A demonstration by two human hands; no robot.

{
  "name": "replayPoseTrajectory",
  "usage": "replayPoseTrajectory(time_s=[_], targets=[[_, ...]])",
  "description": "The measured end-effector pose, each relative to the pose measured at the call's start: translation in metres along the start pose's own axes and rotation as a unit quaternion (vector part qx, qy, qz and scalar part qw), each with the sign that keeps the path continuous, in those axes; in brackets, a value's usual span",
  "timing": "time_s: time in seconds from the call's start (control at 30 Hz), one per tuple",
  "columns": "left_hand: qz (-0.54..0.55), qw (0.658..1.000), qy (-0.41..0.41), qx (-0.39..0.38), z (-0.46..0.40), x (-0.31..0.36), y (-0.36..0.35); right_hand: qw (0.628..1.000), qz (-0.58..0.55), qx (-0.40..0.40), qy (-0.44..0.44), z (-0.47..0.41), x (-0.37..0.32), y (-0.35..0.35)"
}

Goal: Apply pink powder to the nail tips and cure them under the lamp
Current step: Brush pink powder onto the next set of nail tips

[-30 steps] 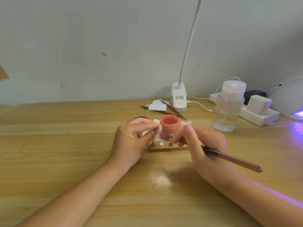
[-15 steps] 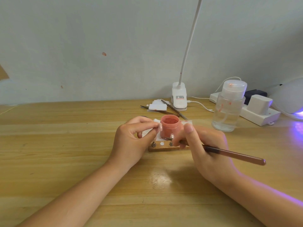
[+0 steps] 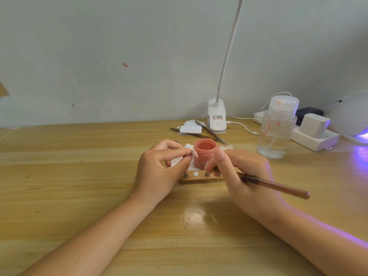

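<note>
Head view is our only look at the bench, and in it we see the left hand (image 3: 159, 170) pinching a small pale nail tip (image 3: 194, 153) between thumb and forefinger, held just beside the left wall of the open jar of pink powder (image 3: 204, 153). The jar stands upright on a white sheet (image 3: 188, 146), its lid off and the pink powder showing at the mouth. Our right hand (image 3: 245, 172) is curled round a long brown brush (image 3: 274, 185), whose handle runs out to the right and slightly toward us; the bristle end is hidden behind the fingers near the front of the jar, so we cannot tell whether it touches anything. Just in front of the jar lies a small wooden holder (image 3: 199, 178) with metal pegs and a white disc on its top, partly covered by both hands. All of this rests on a wooden table (image 3: 79, 176). Farther back we see a white clip lamp (image 3: 217, 118) with its neck rising out of view, tweezers (image 3: 209, 132) lying by some white pads (image 3: 190, 128), a clear pump bottle (image 3: 277, 128) well to the right of the jar, a white power strip (image 3: 312, 137) with an adapter plugged in, and at the far right edge the curing lamp (image 3: 350, 116), casting violet light on the table.
</note>
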State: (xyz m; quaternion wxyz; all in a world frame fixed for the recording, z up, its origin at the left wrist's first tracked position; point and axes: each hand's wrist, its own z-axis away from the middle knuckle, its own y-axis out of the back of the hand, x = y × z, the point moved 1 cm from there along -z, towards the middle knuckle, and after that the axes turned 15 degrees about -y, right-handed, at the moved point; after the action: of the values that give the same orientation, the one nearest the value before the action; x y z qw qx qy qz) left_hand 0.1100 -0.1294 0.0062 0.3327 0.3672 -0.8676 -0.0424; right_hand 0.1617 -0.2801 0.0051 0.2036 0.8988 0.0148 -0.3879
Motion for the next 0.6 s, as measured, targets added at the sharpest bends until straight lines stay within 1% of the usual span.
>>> replayPoseTrajectory(time_s=[0.1, 0.2, 0.37, 0.43, 0.5, 0.6], targets=[[0.003, 1.000, 0.003, -0.002, 0.0007, -0.0002, 0.0003, 1.000, -0.004, 0.018, 0.018, 0.0000, -0.0014, 0.0002], [0.004, 1.000, 0.003, -0.004, -0.0002, 0.0001, 0.0004, 1.000, 0.023, 0.007, 0.011, -0.0003, -0.0005, -0.0016], [0.003, 1.000, 0.000, -0.003, 0.0000, -0.0002, 0.0003, 0.999, 0.008, 0.019, 0.033, -0.0004, -0.0012, -0.0008], [0.001, 1.000, -0.002, -0.004, 0.0001, -0.0002, 0.0007, 0.999, 0.026, 0.012, 0.031, -0.0011, 0.0001, -0.0012], [0.002, 1.000, -0.001, -0.004, 0.0001, 0.0001, 0.0005, 1.000, 0.015, 0.011, 0.025, -0.0010, 0.0014, -0.0007], [0.005, 1.000, 0.005, 0.000, 0.0001, 0.0002, 0.0005, 0.999, 0.010, 0.028, 0.041, -0.0010, 0.0013, -0.0008]])
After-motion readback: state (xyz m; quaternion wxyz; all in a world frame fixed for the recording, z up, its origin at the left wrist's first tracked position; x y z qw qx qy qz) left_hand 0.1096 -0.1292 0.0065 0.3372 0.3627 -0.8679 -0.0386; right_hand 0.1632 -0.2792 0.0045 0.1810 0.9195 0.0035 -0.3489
